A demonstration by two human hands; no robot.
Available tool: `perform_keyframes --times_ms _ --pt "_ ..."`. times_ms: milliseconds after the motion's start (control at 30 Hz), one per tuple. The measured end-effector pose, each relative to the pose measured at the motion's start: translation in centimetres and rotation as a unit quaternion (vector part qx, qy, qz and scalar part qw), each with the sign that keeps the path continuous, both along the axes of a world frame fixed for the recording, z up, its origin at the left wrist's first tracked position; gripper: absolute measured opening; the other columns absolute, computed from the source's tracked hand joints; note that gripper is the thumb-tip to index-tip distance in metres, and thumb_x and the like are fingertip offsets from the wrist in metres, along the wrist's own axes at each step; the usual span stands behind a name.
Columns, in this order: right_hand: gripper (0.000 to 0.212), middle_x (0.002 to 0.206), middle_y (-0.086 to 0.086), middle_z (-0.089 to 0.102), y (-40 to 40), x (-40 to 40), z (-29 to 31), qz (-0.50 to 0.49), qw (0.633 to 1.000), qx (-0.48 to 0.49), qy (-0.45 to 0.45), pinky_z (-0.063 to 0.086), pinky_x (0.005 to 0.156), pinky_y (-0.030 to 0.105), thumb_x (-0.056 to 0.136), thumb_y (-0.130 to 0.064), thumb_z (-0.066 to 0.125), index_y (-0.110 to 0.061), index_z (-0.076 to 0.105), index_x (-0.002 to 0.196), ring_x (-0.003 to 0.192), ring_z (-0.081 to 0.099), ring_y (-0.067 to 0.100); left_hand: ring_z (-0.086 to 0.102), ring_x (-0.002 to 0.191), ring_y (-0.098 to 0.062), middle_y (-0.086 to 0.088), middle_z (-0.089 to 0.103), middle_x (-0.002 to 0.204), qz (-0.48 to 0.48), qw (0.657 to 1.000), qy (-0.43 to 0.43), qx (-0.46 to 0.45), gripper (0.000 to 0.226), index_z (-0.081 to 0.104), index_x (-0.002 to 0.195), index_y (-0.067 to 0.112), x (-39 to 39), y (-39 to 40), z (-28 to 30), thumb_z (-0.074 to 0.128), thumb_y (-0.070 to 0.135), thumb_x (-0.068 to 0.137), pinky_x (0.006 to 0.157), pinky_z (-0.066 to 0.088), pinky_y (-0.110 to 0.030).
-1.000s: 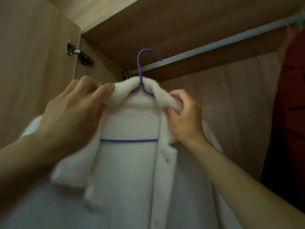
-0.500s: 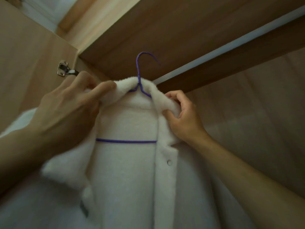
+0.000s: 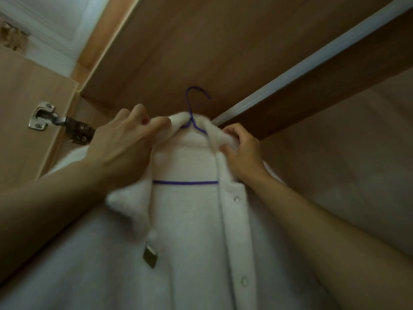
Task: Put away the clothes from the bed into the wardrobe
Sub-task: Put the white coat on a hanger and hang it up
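A white fluffy coat (image 3: pixel 185 220) with snap buttons hangs on a thin purple wire hanger (image 3: pixel 192 121), held up inside the wardrobe. My left hand (image 3: pixel 125 144) grips the left side of the collar. My right hand (image 3: pixel 243 153) pinches the right side of the collar. The hanger's hook sits just left of and below the silver hanging rail (image 3: pixel 312 63), and does not appear to be around it. A dark label (image 3: pixel 150 257) dangles from the coat's left front edge.
The wardrobe's wooden top panel (image 3: pixel 201 41) is directly overhead. The open wardrobe door (image 3: pixel 26 121) with a metal hinge (image 3: pixel 60 123) stands at the left. The wardrobe's back wall (image 3: pixel 346 142) is to the right behind the coat.
The view has tilted further upward and the red garment seen at the right has left the frame. Both hands keep hold of the collar, and the hook has drifted left of the rail.
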State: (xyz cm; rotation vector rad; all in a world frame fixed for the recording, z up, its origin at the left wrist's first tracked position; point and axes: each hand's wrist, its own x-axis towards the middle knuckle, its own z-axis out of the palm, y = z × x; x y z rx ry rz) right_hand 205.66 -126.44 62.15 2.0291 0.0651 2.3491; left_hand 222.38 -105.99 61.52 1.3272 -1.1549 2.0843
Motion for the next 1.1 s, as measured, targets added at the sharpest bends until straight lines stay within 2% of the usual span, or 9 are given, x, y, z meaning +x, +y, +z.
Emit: perform_keyframes --times_ms 200,300,400,500,633,733,867,967,1100 --pt "0.029 0.101 -0.004 0.063 -5.8 2.6 -0.3 -0.024 0.998 0.049 0.034 0.046 0.081 0.024 0.083 0.001 0.066 -0.016 0.064 0.106 0.095 0.057 0.012 0.051 0.089 -0.036 -0.01 0.049 0.105 -0.027 0.999 0.032 0.028 0.043 0.053 0.126 0.031 1.8 -6.2 -1.2 0.064 0.018 0.087 0.057 0.05 -0.042" --pt "0.035 0.111 0.001 0.063 -9.3 5.3 -3.1 -0.002 0.995 0.079 0.066 0.045 0.089 0.024 0.089 -0.002 0.063 -0.008 0.062 0.124 0.105 0.059 0.018 0.05 0.086 -0.036 -0.011 0.05 0.103 0.022 0.999 0.018 0.035 0.058 0.051 0.137 0.032 3.8 -9.4 -3.8 0.06 0.017 0.082 0.062 0.042 -0.041" --pt "0.043 0.134 0.013 0.058 -10.8 7.3 -4.3 0.011 0.994 0.087 0.06 0.04 0.103 0.026 0.099 -0.01 0.054 -0.006 0.05 0.141 0.123 0.054 0.025 0.048 0.097 -0.036 -0.012 0.051 0.113 0.065 0.998 0.016 0.007 0.057 0.049 0.141 0.028 4.5 -9.3 -4.5 0.055 0.021 0.084 0.073 0.035 -0.045" --pt "0.054 0.147 0.014 0.048 -11.6 7.6 -5.6 -0.057 0.992 0.08 0.08 0.035 0.113 0.038 0.1 -0.029 0.038 -0.017 0.036 0.152 0.133 0.047 0.029 0.045 0.112 -0.036 -0.012 0.052 0.126 0.098 0.995 0.001 0.006 0.056 0.05 0.141 0.023 3.9 -8.7 -5.1 0.046 0.028 0.086 0.083 0.031 -0.046" --pt "0.053 0.166 -0.006 0.011 -11.2 6.5 -11.1 -0.159 0.966 0.142 0.146 0.007 0.123 0.05 0.107 -0.037 0.026 -0.037 0.007 0.157 0.152 0.012 0.016 0.04 0.138 -0.038 -0.017 0.05 0.144 0.082 0.994 -0.017 0.068 0.056 0.06 0.131 0.006 4.1 -7.2 -10.1 0.034 0.04 0.094 0.108 0.032 -0.052" --pt "0.054 0.166 -0.013 -0.006 -12.0 7.0 -15.5 -0.184 0.952 0.173 0.175 -0.003 0.121 0.052 0.107 -0.043 0.022 -0.043 -0.002 0.155 0.153 -0.002 0.011 0.027 0.148 -0.037 -0.017 0.037 0.157 0.094 0.992 0.019 0.085 0.072 0.043 0.149 0.006 5.8 -7.3 -14.8 0.016 0.052 0.1 0.119 0.023 -0.055" --pt "0.055 0.163 -0.018 -0.016 -13.0 8.4 -19.8 -0.22 0.94 0.16 0.204 -0.009 0.12 0.049 0.102 -0.053 0.009 -0.045 -0.022 0.147 0.152 -0.01 0.009 0.0 0.153 -0.031 -0.012 0.009 0.165 0.077 0.989 0.059 0.116 0.081 0.012 0.157 0.009 6.1 -8.3 -17.0 -0.003 0.062 0.097 0.124 0.01 -0.051" --pt "0.057 0.16 -0.021 -0.024 -13.9 9.5 -22.1 -0.246 0.94 0.135 0.194 -0.011 0.119 0.045 0.089 -0.062 -0.008 -0.049 -0.032 0.14 0.15 -0.017 0.006 -0.003 0.154 -0.031 -0.012 0.007 0.165 0.073 0.99 0.053 0.111 0.081 0.009 0.157 0.008 6.2 -8.6 -17.3 -0.002 0.061 0.097 0.124 0.011 -0.053" --pt "0.06 0.158 -0.014 -0.027 -15.5 10.8 -24.6 -0.286 0.922 0.138 0.22 -0.014 0.119 0.042 0.086 -0.062 -0.011 -0.044 -0.037 0.137 0.151 -0.017 0.012 -0.011 0.153 -0.031 -0.015 -0.001 0.166 0.111 0.984 0.069 0.123 0.082 0.002 0.157 0.004 6.0 -9.3 -17.3 -0.006 0.057 0.095 0.125 0.005 -0.052"
